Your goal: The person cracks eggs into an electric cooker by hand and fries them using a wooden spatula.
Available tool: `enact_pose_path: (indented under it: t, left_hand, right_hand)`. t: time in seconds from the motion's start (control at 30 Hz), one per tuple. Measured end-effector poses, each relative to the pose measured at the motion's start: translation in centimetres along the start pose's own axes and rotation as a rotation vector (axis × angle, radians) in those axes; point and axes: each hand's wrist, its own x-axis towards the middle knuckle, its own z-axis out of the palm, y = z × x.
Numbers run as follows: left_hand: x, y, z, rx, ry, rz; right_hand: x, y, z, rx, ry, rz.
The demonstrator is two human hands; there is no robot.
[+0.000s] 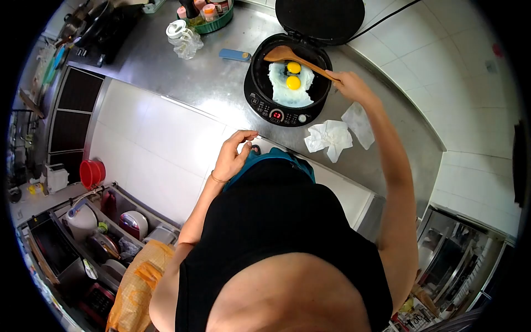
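While our right hand [354, 87] grips the wooden spatula [301, 60] by the end of its handle, our left hand [235, 155] holds nothing that we can see, its fingers loosely curled near the edge of the steel counter [188, 83]. The eggs [287, 97] lie inside the round electric cooker [276, 115], white spread over the dark plate and both yolks whole. Since the spatula's shaft passes just beside the upper yolk, we judge that a dip or twist of the wrist could burst it. If the white has stuck, a blunt push might tear it; we cannot tell from above whether it has. Our right fingers are near the cooker's rim, so a careless reach could mean a burn. The raised lid [321, 19] might drop if knocked, and the crumpled tissue [330, 138], near the cooker, could scorch if nudged against it.
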Motion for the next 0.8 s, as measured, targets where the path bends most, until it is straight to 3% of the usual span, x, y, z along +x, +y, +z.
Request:
enact_pose_path:
  t: [0.1,0.2,0.4,0.7,0.8]
  left_hand:
    - [-0.2,-0.1,0.0,0.015,0.000,-0.006]
    - [-0.5,-0.1,-0.2,0.021,0.011,0.003]
    - [-0.8,-0.4,-0.2,0.028,0.006,-0.009]
    - [-0.7,-0.3,-0.3,0.049,0.002,0.012]
    - [-0.7,-0.5,-0.2,0.054,-0.022,0.016]
  right_hand:
    - [0.6,-0.5,0.3,-0.050,-0.049,0.073]
    - [0.0,2.2,1.4,-0.033,0.022,-0.052]
    - [-0.7,1.6,1.5,-0.039,0.091,-0.060]
    - [-2.5,0.6,1.2,-0.018,-0.028,0.043]
    - [-2.3,0.5,1.1,0.025,0.025,0.036]
